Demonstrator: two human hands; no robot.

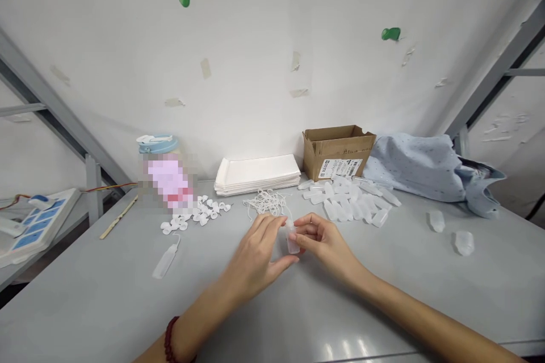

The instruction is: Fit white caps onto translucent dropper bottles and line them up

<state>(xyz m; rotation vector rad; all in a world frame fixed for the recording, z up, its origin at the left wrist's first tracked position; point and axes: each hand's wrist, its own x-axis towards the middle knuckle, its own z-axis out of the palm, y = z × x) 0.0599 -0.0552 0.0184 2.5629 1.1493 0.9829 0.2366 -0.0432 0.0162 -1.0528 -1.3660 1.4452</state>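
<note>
In front of me, my right hand (321,238) pinches a small translucent squeeze bottle (293,245) between thumb and fingers, holding it upright just over the table. A thin tube seems to rise from its top. My left hand (261,244) curves around the bottle's left side. Its fingertips are at the bottle's neck, while its thumb stretches out apart near the base. Just behind lies a tangle of thin white tubes (266,203). Another squeeze bottle (166,261), with a bent thin tube at its tip, lies on the left.
Small white caps (202,210) lie left of the tubes. Translucent bottles (353,201) are heaped on the right before a cardboard box (336,150). White flat packets (258,173) are stacked by the wall. Blue cloth (417,164) and two clear pieces (463,243) lie farther right.
</note>
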